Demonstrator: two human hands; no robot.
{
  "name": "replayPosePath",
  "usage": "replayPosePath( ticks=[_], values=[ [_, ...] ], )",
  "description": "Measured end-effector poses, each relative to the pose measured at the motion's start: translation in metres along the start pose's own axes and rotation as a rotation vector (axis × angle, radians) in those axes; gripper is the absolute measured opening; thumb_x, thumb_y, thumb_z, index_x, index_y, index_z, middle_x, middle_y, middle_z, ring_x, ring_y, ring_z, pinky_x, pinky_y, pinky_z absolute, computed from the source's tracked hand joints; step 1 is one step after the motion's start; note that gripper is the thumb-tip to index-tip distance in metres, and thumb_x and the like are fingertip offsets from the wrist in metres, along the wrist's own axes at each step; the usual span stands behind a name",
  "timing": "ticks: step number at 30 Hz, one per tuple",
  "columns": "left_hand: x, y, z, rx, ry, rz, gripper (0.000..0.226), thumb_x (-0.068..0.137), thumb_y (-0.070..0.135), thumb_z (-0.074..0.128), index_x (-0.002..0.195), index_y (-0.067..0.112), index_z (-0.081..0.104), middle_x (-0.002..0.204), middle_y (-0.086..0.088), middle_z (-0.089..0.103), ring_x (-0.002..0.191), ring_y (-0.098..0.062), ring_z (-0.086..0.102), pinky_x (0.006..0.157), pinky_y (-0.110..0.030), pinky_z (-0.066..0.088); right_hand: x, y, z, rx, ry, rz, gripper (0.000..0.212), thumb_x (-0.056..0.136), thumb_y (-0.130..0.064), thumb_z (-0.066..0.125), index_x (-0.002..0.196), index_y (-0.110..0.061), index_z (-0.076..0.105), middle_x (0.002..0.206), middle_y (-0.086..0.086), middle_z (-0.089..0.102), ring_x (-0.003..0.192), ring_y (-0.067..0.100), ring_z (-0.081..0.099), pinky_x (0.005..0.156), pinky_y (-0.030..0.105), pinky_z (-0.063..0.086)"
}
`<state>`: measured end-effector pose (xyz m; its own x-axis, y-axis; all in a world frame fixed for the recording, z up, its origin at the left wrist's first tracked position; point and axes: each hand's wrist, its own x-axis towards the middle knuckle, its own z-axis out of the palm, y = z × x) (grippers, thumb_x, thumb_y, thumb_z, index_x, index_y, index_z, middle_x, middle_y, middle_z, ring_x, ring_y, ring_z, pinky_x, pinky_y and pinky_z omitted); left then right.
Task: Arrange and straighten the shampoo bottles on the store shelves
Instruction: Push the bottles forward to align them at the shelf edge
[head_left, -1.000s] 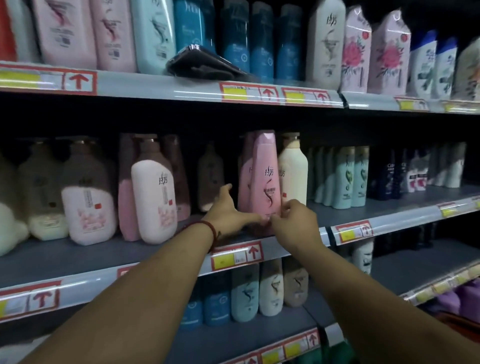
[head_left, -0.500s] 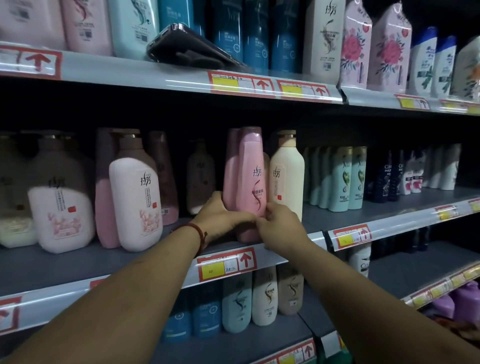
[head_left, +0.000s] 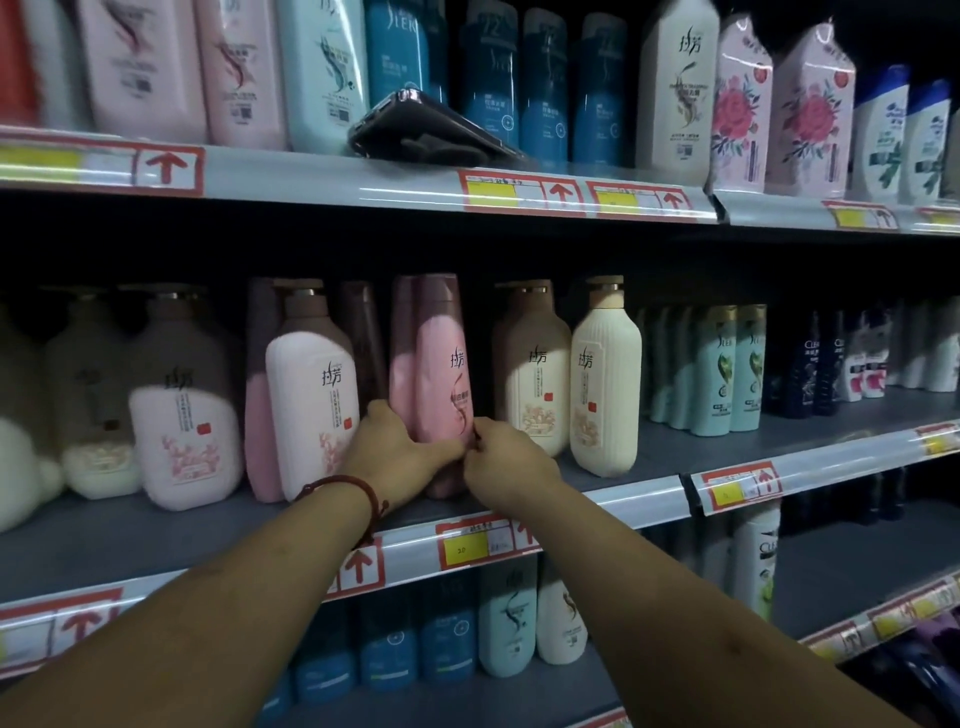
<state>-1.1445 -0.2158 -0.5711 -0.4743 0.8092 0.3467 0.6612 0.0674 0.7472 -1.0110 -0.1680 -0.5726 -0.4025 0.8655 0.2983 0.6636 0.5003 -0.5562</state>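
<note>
Dim store aisle, grey shelving packed with shampoo, red-and-yellow price tags (head_left: 485, 543) along the front edges. On the middle shelf (head_left: 130, 540), close to the front edge and roughly midway along: pink bottle (head_left: 441, 384), upright, label facing out, a second pink one tight against its left side. Left hand (head_left: 400, 452), red cord bracelet (head_left: 358, 488) at the wrist, wrapped round the lower left of the pink bottle, thumb laid across the front. Right hand (head_left: 509, 457) curled, fingertips pinching the same bottle's lower right edge, just touching the left thumb. Just left of the left hand, pale pink pump bottle (head_left: 314, 400). To the right, cream pump bottle (head_left: 605, 395) near the front edge, another set further back beside it, then teal bottles (head_left: 727, 374) toward the right end. On the upper shelf, dark flat case (head_left: 426, 135) tilted at the front edge, in front of blue bottles (head_left: 488, 88).
</note>
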Motion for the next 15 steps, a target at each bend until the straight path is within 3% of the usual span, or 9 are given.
replayPosePath(
  ticks=[3, 8, 11, 15],
  values=[
    [-0.005, 0.005, -0.003, 0.076, -0.016, -0.017, 0.075, 0.071, 0.054, 0.083, 0.117, 0.014, 0.039, 0.11, -0.003, 0.056, 0.102, -0.024, 0.059, 0.084, -0.037, 0.051, -0.003, 0.002, -0.001, 0.02, 0.02, -0.002, 0.023, 0.092, -0.025, 0.049, 0.112, -0.018, 0.058, 0.113, 0.006, 0.065, 0.102, 0.028, 0.061, 0.091, 0.046, 0.053],
    [-0.024, 0.013, -0.01, 0.153, 0.078, -0.038, 0.067, 0.076, 0.054, 0.078, 0.111, 0.005, 0.05, 0.101, -0.006, 0.057, 0.091, -0.024, 0.055, 0.071, -0.033, 0.043, -0.017, 0.008, -0.015, 0.142, 0.132, -0.004, 0.052, 0.095, -0.032, 0.061, 0.142, -0.014, 0.048, 0.122, 0.009, 0.065, 0.11, 0.025, 0.061, 0.092, 0.037, 0.052],
    [-0.036, 0.017, -0.014, 0.103, 0.267, 0.06, 0.054, 0.074, 0.049, 0.073, 0.1, 0.005, 0.056, 0.1, -0.011, 0.062, 0.091, -0.027, 0.058, 0.072, -0.035, 0.047, -0.029, 0.013, -0.03, 0.174, 0.251, 0.011, 0.056, 0.093, -0.043, 0.063, 0.141, -0.016, 0.049, 0.123, 0.005, 0.066, 0.11, 0.024, 0.062, 0.091, 0.038, 0.053],
    [-0.056, 0.034, -0.016, 0.006, 0.206, 0.24, 0.019, 0.086, 0.029, 0.072, 0.088, 0.017, 0.056, 0.092, 0.0, 0.063, 0.086, -0.017, 0.061, 0.068, -0.021, 0.044, -0.044, 0.029, -0.051, 0.2, 0.4, 0.029, 0.046, 0.09, -0.042, 0.067, 0.128, -0.017, 0.057, 0.112, 0.002, 0.069, 0.101, 0.021, 0.065, 0.087, 0.038, 0.054]
  ],
)
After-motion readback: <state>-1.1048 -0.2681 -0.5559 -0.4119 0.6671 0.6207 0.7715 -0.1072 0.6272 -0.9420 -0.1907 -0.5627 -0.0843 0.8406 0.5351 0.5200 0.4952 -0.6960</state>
